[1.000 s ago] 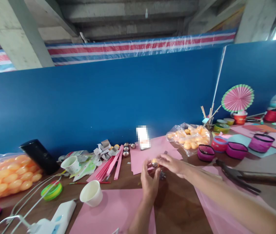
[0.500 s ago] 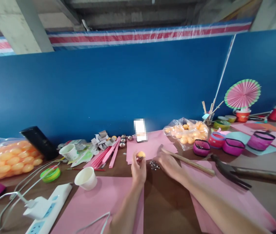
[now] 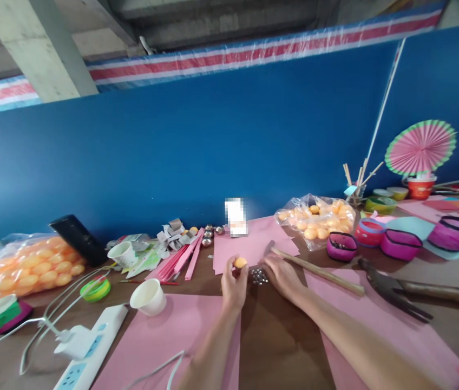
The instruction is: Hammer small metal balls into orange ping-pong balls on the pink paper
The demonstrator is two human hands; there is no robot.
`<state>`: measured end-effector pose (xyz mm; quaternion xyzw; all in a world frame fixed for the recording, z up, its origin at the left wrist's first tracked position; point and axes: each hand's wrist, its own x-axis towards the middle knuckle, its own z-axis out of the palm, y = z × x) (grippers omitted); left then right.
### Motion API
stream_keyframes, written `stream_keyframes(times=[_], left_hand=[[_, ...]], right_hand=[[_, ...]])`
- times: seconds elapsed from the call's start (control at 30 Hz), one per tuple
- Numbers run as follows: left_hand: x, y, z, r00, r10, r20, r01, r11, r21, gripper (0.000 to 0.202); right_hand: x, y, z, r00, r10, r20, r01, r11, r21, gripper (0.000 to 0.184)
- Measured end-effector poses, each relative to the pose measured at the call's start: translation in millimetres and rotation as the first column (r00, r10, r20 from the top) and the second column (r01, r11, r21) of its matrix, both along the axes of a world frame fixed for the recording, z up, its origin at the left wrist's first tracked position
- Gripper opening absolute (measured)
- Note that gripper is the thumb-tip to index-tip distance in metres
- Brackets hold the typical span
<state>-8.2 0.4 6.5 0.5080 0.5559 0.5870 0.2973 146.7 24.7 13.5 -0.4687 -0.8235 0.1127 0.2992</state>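
Note:
My left hand (image 3: 234, 288) is closed around a small orange ball (image 3: 240, 263), like a table tennis ball; its lower part looks dark and is partly covered by my fingers. On the brown table, just right of that hand, lies a little pile of shiny silver tacks (image 3: 259, 277). My right hand (image 3: 284, 277) rests at the pile's right edge, its fingers bent and together; whatever is between the fingertips is hidden. Right behind it a small hammer with a wooden handle (image 3: 322, 272) lies on the table. Several silver-studded balls (image 3: 208, 235) sit farther back.
Bags of orange balls stand at left (image 3: 30, 265) and right (image 3: 327, 219). A white paper cup (image 3: 148, 297), a power strip (image 3: 87, 352) with cables, pink paper sheets (image 3: 197, 325), a claw hammer (image 3: 395, 292) and purple containers (image 3: 400, 245) lie around. A blue partition (image 3: 229, 135) closes the back.
My right hand has moved closer to the tack pile, with its fingers now bent at the edge. My left hand still holds the ball. The view has tilted and shifted slightly.

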Motion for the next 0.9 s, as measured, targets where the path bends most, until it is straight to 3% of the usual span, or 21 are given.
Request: stream_keyframes(times=[0.37,0.67,0.9], left_hand=[[-1.8,2.5,-5.3,0.998,0.013,-0.058,-0.013,1.000,0.006,0.044],[0.7,1.0,-4.7,0.996,0.002,-0.094,0.001,0.999,0.032,0.041],[1.2,-0.4,-6.5,0.986,-0.027,-0.163,0.038,0.997,0.064,0.038]], right_hand=[[-5.7,2.4,0.1,0.986,0.026,0.164,-0.040,0.996,0.080,0.027],[-2.8,4.8,-5.7,0.998,0.045,0.031,-0.048,0.993,0.110,0.022],[-1.3,4.6,-7.5,0.979,-0.037,-0.201,0.049,0.997,0.052,0.023]])
